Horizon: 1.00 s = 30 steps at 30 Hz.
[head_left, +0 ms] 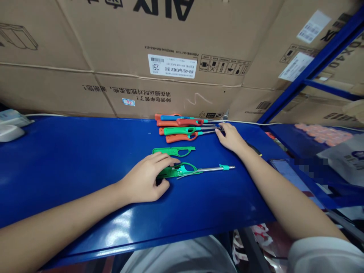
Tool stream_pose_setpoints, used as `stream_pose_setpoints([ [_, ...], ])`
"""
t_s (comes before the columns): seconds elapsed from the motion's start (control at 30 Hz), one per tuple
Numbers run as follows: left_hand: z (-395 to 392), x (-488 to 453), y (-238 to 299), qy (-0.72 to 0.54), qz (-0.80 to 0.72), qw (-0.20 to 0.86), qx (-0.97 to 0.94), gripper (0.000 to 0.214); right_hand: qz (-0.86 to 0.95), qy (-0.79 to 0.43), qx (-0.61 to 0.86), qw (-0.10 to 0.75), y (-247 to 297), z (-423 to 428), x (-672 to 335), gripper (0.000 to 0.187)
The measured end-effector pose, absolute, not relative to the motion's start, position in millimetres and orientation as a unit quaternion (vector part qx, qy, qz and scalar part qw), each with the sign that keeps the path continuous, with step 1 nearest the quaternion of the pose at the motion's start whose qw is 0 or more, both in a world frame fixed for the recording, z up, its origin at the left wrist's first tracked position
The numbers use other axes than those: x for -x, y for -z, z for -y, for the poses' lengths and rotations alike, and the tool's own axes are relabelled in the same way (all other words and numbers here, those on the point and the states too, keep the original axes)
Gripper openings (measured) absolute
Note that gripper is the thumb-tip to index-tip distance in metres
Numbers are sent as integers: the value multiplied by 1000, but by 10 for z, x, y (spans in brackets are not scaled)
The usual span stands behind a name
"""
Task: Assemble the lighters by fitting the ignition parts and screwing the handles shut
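Note:
My left hand (149, 176) curls over the handle of an opened green long-nozzle lighter (196, 170), its fingers on top and its thumb at the near side. The lighter's metal tube points right and carries a teal piece near its tip. A thin wire-like strip lies across it. Just beyond lies a loose green casing half (182, 151), inner side up. My right hand (231, 137) is closed by the nozzle tips of a pile of orange, green and blue lighters (182, 131); what its fingertips hold, if anything, is hidden.
A large cardboard box (127, 49) stands behind the blue table (85, 151). White objects (13, 127) sit at the far left. To the right are a phone-like device (290, 174), a blue metal frame (313, 68) and a white bag (345, 157). A white cable runs along the back.

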State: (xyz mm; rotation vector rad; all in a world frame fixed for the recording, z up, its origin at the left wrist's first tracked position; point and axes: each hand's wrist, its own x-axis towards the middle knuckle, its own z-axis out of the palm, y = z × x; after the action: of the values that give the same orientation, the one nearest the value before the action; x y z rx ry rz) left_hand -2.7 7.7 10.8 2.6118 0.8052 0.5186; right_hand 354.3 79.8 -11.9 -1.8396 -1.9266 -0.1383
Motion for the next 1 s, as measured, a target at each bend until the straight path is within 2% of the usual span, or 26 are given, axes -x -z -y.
stream_pose_setpoints([
  [0.13,-72,30,-90,-200,-267,197,-922,56,675,90,658,323,0,-786,-3558,28],
  [0.3,-88,13,-52,-227,-261,246,-905,47,661,113,614,416,-217,-570,-3339,14],
  [0.4,-72,-45,-96,-271,-295,299,-866,37,702,94,499,500,-325,-334,-3025,6],
  [0.5,-9,-137,-205,-310,-371,462,-744,36,794,145,354,472,-415,-56,-2693,12],
  [0.6,85,-203,-313,-321,-387,652,-568,47,897,159,184,370,-466,189,-2439,13],
  [0.7,165,-201,-367,-309,-386,748,-442,39,940,111,140,291,-462,334,-2277,22],
  [0.77,177,-172,-366,-301,-388,778,-392,39,943,70,173,275,-430,367,-2218,24],
  [0.87,111,-123,-323,-313,-392,784,-366,38,932,62,195,299,-357,356,-2207,22],
  [1.0,-44,-62,-260,-376,-406,717,-424,34,927,77,200,307,-253,315,-2298,21],
])
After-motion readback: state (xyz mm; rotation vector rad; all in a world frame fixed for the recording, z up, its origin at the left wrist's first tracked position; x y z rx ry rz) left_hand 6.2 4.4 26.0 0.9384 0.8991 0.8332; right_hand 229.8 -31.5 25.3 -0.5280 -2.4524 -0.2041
